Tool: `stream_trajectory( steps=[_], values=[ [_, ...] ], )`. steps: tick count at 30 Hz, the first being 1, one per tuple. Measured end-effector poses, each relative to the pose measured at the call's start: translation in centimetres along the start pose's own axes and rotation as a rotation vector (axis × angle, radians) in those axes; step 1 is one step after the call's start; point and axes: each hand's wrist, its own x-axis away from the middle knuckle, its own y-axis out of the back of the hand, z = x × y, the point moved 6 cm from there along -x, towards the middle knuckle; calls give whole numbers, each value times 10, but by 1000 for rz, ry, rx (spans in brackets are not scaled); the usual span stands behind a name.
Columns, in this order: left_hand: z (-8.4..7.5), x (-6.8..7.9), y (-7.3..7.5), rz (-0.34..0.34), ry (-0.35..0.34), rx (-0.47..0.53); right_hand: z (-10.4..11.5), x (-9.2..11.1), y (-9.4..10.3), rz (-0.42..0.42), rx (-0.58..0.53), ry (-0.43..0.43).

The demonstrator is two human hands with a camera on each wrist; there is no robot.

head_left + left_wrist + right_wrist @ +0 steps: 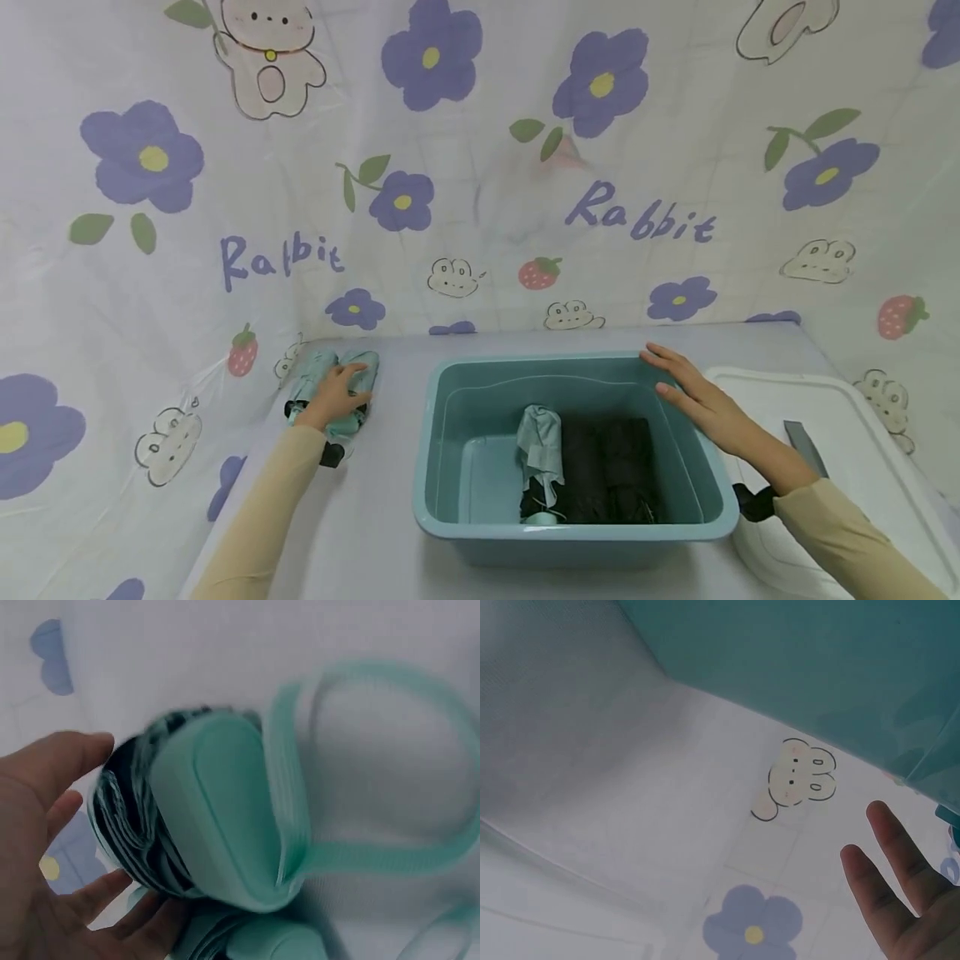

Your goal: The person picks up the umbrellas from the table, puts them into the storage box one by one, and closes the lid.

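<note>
Two folded mint-green umbrellas lie side by side at the far left of the table. My left hand (pixel 337 396) grips the right-hand umbrella (pixel 365 381), thumb on one side and fingers on the other. In the left wrist view its rounded handle end (pixel 232 810) faces the camera with a wrist strap looping out. The other umbrella (pixel 312 371) is right beside it. My right hand (pixel 708 408), fingers spread, rests at the back right corner of a teal storage box (pixel 577 531). Inside the box are one pale green umbrella (pixel 538 437) and two black bundles (pixel 628 458).
A white lid (pixel 870 492) lies on the table to the right of the box, with a grey strip (pixel 805 446) on it. A curtain (pixel 480 167) printed with flowers and rabbits hangs behind the table and along both sides.
</note>
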Motion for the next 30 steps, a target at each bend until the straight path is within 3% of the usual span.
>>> stream_trajectory(
  steps=[4, 10, 18, 24, 30],
  values=[
    [-3, -9, 3, 13, 0, -129, 1, 1, 2, -12, -12, 7],
    [-5, -18, 7, 56, 60, -193, 2, -1, 1, -8, -12, 11],
    [-5, -19, 8, 113, 100, -143, 3, -2, 0, -9, -7, 9],
    [-8, -19, 8, 93, 107, -162, 3, -3, 1, -3, -15, 17],
    [-16, -14, 5, 119, 153, -178, 3, -1, 0, -4, -11, 14]
  ],
)
